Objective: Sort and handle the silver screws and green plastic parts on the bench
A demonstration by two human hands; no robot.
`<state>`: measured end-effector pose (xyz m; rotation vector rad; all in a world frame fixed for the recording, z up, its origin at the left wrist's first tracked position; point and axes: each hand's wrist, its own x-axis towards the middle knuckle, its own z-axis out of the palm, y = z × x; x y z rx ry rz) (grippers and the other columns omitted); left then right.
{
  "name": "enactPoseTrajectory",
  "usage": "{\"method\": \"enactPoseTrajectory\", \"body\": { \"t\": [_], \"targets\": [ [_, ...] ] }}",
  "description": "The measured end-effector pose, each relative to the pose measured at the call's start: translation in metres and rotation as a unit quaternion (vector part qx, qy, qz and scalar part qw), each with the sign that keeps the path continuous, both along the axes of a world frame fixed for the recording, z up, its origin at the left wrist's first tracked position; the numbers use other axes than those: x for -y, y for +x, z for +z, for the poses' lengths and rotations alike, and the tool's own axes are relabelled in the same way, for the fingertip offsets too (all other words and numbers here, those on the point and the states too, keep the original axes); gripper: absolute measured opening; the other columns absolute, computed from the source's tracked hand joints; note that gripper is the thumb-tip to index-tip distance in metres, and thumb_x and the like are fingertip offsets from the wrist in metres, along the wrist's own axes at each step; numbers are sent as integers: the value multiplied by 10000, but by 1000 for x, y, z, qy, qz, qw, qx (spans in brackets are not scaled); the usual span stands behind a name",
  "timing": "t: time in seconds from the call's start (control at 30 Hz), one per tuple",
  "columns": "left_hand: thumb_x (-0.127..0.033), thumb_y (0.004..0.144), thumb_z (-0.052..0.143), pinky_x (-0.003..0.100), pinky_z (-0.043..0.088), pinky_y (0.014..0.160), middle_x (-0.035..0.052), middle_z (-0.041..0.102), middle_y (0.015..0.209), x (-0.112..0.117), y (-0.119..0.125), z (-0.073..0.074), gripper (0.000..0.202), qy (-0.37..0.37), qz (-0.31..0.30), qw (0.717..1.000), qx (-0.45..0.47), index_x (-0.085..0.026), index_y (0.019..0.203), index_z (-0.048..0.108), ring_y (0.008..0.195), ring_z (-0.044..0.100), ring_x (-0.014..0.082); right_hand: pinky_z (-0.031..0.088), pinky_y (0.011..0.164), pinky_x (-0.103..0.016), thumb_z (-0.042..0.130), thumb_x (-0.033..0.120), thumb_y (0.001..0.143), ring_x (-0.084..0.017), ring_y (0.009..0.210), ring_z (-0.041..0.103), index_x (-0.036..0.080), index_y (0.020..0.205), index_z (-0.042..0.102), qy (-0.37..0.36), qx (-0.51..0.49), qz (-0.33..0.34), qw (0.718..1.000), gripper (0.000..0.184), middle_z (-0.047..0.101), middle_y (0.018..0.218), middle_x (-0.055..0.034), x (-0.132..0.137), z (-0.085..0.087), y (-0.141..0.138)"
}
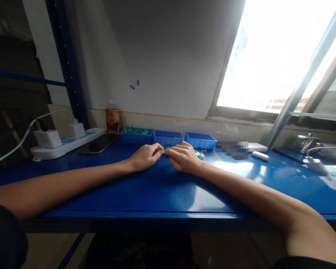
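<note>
Both my hands rest on the blue table (156, 186), fingertips meeting. My left hand (145, 157) is curled, pinching a small green piece (167, 149) from the left. My right hand (183, 157) is closed on the same green piece from the right. A few more small green pieces (200, 153) lie just behind my right hand. Behind both hands stand three blue trays in a row: the left tray (136, 135) holds green parts, the middle tray (168, 137) and right tray (201, 141) show no contents from here.
A white power strip (67, 144) with plugged chargers lies at the left, a dark phone (98, 144) beside it. An orange drink pouch (112, 120) stands against the wall. White devices (260, 155) and a metal pot (308, 143) sit at the right under the window.
</note>
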<state>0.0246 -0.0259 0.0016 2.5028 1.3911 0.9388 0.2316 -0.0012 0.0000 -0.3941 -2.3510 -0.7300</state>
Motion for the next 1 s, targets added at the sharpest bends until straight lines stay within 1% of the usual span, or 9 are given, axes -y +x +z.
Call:
{"method": "enactPoseTrajectory", "body": {
  "t": [0.07, 0.13, 0.27, 0.37, 0.5, 0.73, 0.8, 0.9, 1.0],
  "targets": [
    [-390, 897, 421, 221, 371, 547, 3, 636, 697, 0, 0, 0, 284, -2, 0, 1000, 1, -182, 986, 593, 580, 555, 142, 259, 647, -295, 417, 179, 888, -124, 634, 547, 198, 967, 587, -11, 2, 8, 1000, 189, 625, 681, 10, 0, 0, 0],
    [-399, 900, 420, 222, 369, 547, 1, 638, 700, -1, -1, 0, 289, -5, 3, 1000, 2, -186, 991, 593, 582, 557, 142, 277, 660, -289, 456, 246, 897, -132, 651, 565, 192, 1002, 558, -35, -8, -1, 999, 156, 644, 724, 2, 0, -1, -1],
    [-418, 916, 390, 223, 371, 557, 0, 643, 712, 0, 0, 1, 318, -9, -1, 1000, 6, -185, 968, 599, 590, 565, 141, 321, 668, -281, 561, 452, 839, -165, 679, 581, 164, 1047, 509, -86, -49, -49, 994, 359, 652, 782, -28, 1, -3, -4],
    [-426, 921, 378, 219, 371, 556, -1, 643, 699, 1, 0, 2, 334, -12, -7, 1000, 9, -179, 930, 604, 582, 562, 136, 338, 660, -270, 483, 323, 883, -152, 681, 562, 173, 913, 554, -80, -55, -59, 994, 168, 622, 762, -32, 1, -3, -5],
    [-419, 907, 408, 219, 373, 557, 5, 650, 705, 1, 1, 1, 316, -11, -2, 1000, 7, -175, 925, 608, 585, 562, 139, 332, 583, -258, 429, 189, 810, -122, 559, 443, 180, 661, 530, -48, -32, -39, 998, 180, 509, 644, -19, 1, -4, -4],
    [-403, 899, 424, 219, 372, 555, 0, 644, 695, 2, 1, 1, 296, -10, -2, 1000, 7, -178, 928, 612, 587, 557, 137, 314, 530, -258, 430, 186, 757, -114, 517, 345, 184, 606, 505, -32, 19, -3, 999, 168, 439, 615, -6, 2, -7, -2],
    [-408, 899, 422, 218, 371, 554, -3, 644, 696, 2, 1, 2, 300, -12, -2, 1000, 12, -178, 923, 612, 582, 553, 134, 332, 545, -257, 422, 169, 762, -122, 539, 377, 182, 648, 525, -37, 17, -4, 999, 154, 460, 635, -13, 2, -7, -2],
    [-416, 908, 402, 221, 366, 552, -4, 645, 693, 3, 1, 4, 320, -14, -3, 1000, 12, -176, 905, 614, 578, 556, 134, 375, 610, -258, 422, 128, 756, -144, 642, 469, 164, 842, 564, -61, 6, -10, 998, 170, 528, 726, -33, 2, -5, -2],
    [-413, 920, 376, 222, 366, 567, -5, 643, 688, 3, 1, 5, 338, -14, -11, 1000, 7, -172, 868, 608, 589, 567, 135, 398, 670, -263, 472, 179, 796, -166, 760, 525, 149, 977, 535, -87, -13, -30, 996, 194, 575, 840, -56, 4, -3, -4]
  ]
}}
